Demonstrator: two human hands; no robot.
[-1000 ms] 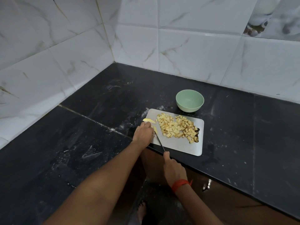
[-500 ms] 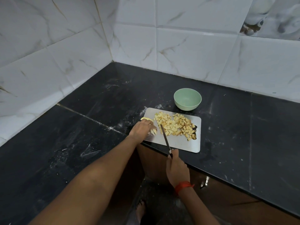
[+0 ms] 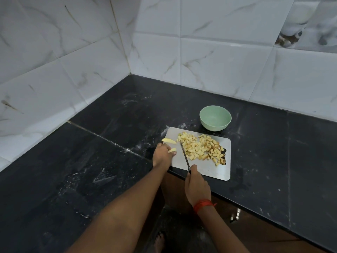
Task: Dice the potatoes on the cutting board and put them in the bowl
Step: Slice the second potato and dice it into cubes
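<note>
head view: left of centre, a pale potato strip (image 3: 172, 150) is pinched by the left hand (image 3: 162, 154) on the flat steel cutting board (image 3: 209, 171); a thin steel-bladed knife (image 3: 184, 155) is gripped by the right hand (image 3: 197, 185). that left hand, close to the blade, could be nicked if the strip slips.

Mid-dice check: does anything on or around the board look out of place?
Two small things. A potato slice pokes past the cutting board's far-left corner, over the black counter. On the right, the diced potato pile lies across the board's handle cutout.
</note>
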